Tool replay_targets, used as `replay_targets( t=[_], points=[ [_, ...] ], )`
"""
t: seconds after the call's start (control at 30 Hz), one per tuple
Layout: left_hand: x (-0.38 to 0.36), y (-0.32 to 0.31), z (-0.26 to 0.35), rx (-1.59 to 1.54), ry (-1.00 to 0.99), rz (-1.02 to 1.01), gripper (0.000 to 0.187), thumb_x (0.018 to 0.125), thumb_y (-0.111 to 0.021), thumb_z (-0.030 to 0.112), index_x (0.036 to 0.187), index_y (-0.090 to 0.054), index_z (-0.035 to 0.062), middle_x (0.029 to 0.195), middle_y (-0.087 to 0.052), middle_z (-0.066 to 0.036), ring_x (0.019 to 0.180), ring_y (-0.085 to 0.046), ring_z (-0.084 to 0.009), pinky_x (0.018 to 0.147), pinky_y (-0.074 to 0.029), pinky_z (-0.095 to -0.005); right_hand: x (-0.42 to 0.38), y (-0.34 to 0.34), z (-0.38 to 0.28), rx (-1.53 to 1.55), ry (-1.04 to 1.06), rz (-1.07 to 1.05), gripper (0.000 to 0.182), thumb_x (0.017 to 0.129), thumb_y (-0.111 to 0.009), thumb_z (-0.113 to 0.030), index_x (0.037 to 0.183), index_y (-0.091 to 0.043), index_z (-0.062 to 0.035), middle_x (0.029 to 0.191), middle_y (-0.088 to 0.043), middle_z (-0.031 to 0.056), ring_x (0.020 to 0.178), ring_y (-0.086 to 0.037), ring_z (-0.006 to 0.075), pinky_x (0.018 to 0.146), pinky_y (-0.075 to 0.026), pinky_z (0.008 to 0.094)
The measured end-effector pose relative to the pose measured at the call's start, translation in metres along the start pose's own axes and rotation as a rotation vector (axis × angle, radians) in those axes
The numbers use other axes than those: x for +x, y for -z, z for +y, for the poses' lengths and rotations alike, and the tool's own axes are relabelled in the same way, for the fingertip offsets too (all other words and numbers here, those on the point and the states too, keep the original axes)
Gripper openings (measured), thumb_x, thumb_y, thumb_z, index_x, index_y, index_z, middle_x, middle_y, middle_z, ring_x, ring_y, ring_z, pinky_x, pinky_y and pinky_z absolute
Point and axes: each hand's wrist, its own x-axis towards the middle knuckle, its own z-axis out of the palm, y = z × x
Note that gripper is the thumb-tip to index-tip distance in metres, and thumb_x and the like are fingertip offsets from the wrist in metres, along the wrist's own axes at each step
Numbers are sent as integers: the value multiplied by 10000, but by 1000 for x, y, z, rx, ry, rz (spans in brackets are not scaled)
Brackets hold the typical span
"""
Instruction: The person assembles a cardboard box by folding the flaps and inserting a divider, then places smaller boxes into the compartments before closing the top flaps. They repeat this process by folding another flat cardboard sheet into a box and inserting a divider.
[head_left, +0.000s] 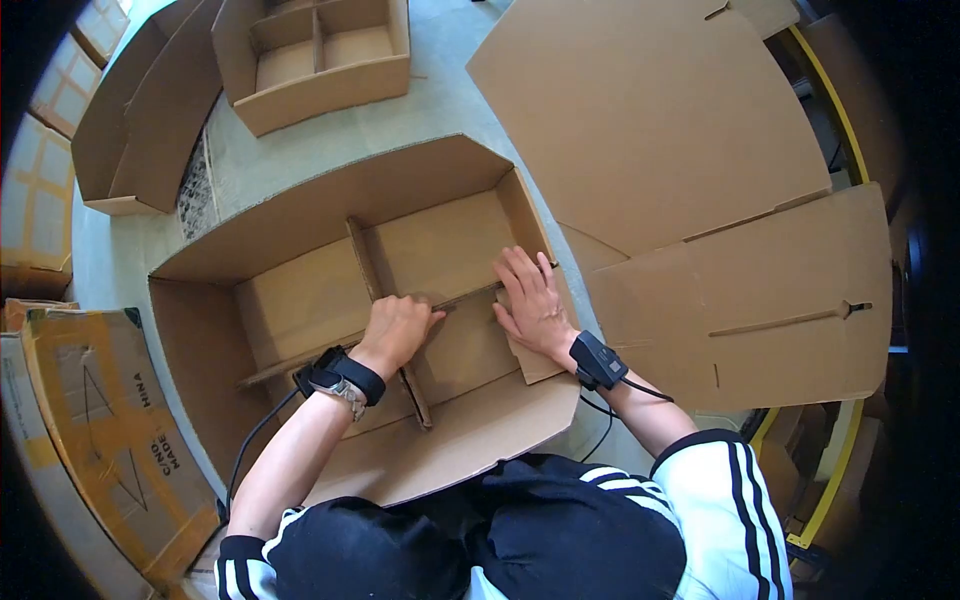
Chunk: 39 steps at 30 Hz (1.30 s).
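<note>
A large open cardboard box (330,205) lies in front of me, with crossed cardboard dividers (362,258) splitting its inside into compartments. My left hand (396,335) is closed over the dividers where they cross, its fingertips partly hidden. Against the box's right wall rests my right hand (537,308), fingers spread and pressing near the end of the cross divider. Below that palm a small cardboard flap (540,366) shows inside the right wall. A dark strap and a watch are on the left wrist; a small black device is on the right.
Another divided box (330,85) sits at the back, beside a folded cardboard piece (150,110). Flat cardboard sheets (650,120) and a slotted sheet (760,300) lie at right. Taped cartons (120,430) stand at left. A yellow-edged frame (838,105) runs along the right.
</note>
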Motion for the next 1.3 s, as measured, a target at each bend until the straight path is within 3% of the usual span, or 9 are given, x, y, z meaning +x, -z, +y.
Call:
replay_targets(
  t=[0.13, 0.27, 0.3, 0.5, 0.7, 0.83, 0.93, 1.07, 1.3],
  points=[
    [-1, -1, 0, 15, -10, 6, 389, 861, -549, 366, 668, -633, 38, 613, -615, -152, 594, -627, -299, 554, -490, -377, -24, 12, 7, -55, -191, 94, 823, 697, -716, -341, 1330, -302, -17, 1373, -293, 194, 1320, -233, 331, 1062, -192, 515],
    [-3, -6, -2, 26, -15, 27, 384, 856, -555, 368, 661, -631, 46, 604, -613, -144, 584, -625, -290, 550, -488, -370, -35, 48, 13, 206, -846, -126, 1024, 668, -696, -562, 1384, -190, -31, 1060, -580, 258, 962, -591, 399, 826, -468, 476],
    [-3, -6, -2, 33, -23, 28, 381, 855, -557, 367, 659, -631, 49, 601, -613, -141, 581, -624, -289, 549, -487, -370, -44, 35, 22, 188, -820, -110, 939, 648, -714, -565, 1305, -330, -15, 812, -636, 253, 713, -632, 410, 652, -510, 471],
    [-4, -8, -3, 12, -34, 61, 377, 848, -564, 367, 641, -636, 60, 611, -619, -134, 586, -624, -283, 550, -484, -366, -36, 9, 32, -94, -717, -323, 519, 722, -697, -401, 1007, -541, 4, 724, -617, 263, 730, -633, 384, 622, -504, 465],
    [-3, -11, -5, 24, -35, 32, 365, 842, -573, 361, 648, -648, 61, 635, -624, -140, 594, -624, -286, 558, -483, -372, -29, 42, 19, -106, -603, -523, 542, 762, -647, -282, 1187, -478, 7, 898, -615, 241, 858, -629, 337, 710, -501, 431],
    [-6, -13, -6, -6, -24, 46, 375, 845, -566, 363, 641, -645, 59, 630, -621, -143, 597, -624, -287, 558, -482, -371, -30, 52, 29, -495, 326, -143, 484, 754, -566, -205, 1200, -492, -31, 1144, -543, 153, 1196, -431, 241, 1026, -298, 407],
    [-4, -17, -7, -16, -34, 69, 376, 849, -562, 361, 642, -637, 56, 626, -617, -144, 593, -620, -293, 551, -481, -375, -25, 44, 54, -97, 568, -780, 527, 689, -642, -267, 1148, -533, -32, 1227, -499, 171, 1226, -410, 270, 1054, -267, 432],
    [-4, -14, -9, -23, -52, 55, 366, 856, -555, 357, 665, -627, 53, 626, -614, -146, 582, -613, -304, 539, -481, -381, -6, 20, 68, -265, 889, -1088, 653, 626, -598, -539, 1121, -554, -116, 1284, -478, 115, 1250, -387, 264, 1067, -225, 443],
    [-4, -18, -10, -39, -56, 88, 370, 855, -553, 366, 667, -625, 56, 619, -612, -142, 585, -616, -301, 540, -485, -373, -26, -39, 90, -455, 1178, -831, 610, 635, -646, -475, 1109, -537, -108, 1214, -486, 93, 1202, -410, 271, 1004, -303, 416]
  ],
)
